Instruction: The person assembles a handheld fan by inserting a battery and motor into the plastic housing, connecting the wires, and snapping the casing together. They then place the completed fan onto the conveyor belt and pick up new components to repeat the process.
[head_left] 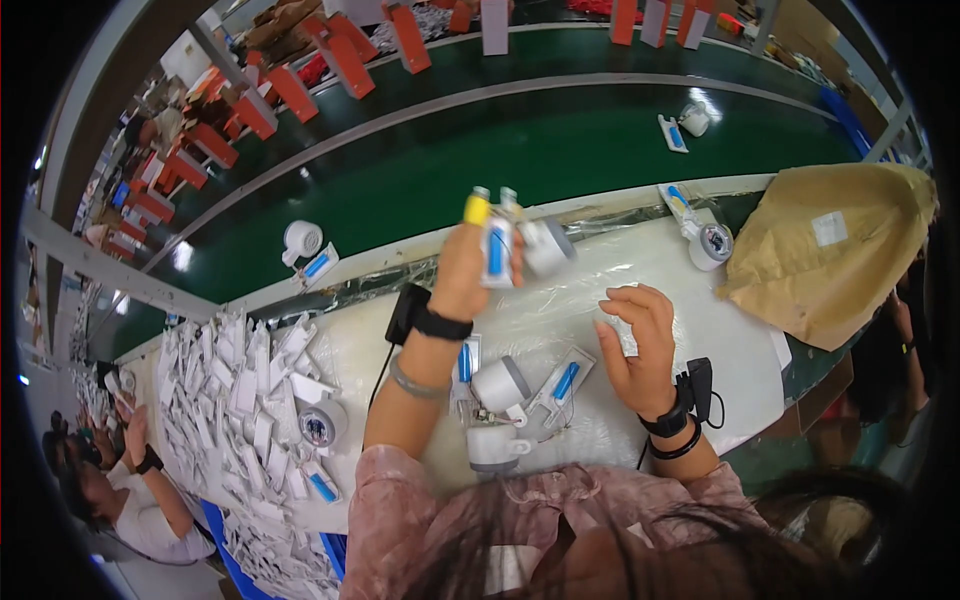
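Observation:
My left hand (462, 268) is raised near the belt's edge, its fingers closed on a white plastic strip with a blue cell (496, 252). Something yellow (477, 209) shows at its fingertips. Beside the strip is a blurred round white housing (548, 247); whether a wire joins the two cannot be made out. My right hand (640, 350) hovers over the plastic-covered table, fingers curved and thumb apart, holding nothing. Between my forearms lie two round white housings, one (500, 383) above the other (492, 448), and a blue-celled white strip (563, 388) with thin wires.
A heap of white plastic pieces (225, 400) covers the table's left, near a round unit (322, 424). Brown paper (800, 260) lies right, by another unit (711, 246). The green conveyor (400, 180) carries similar units; orange-and-white boxes (345, 65) stand beyond. A co-worker (150, 510) is at left.

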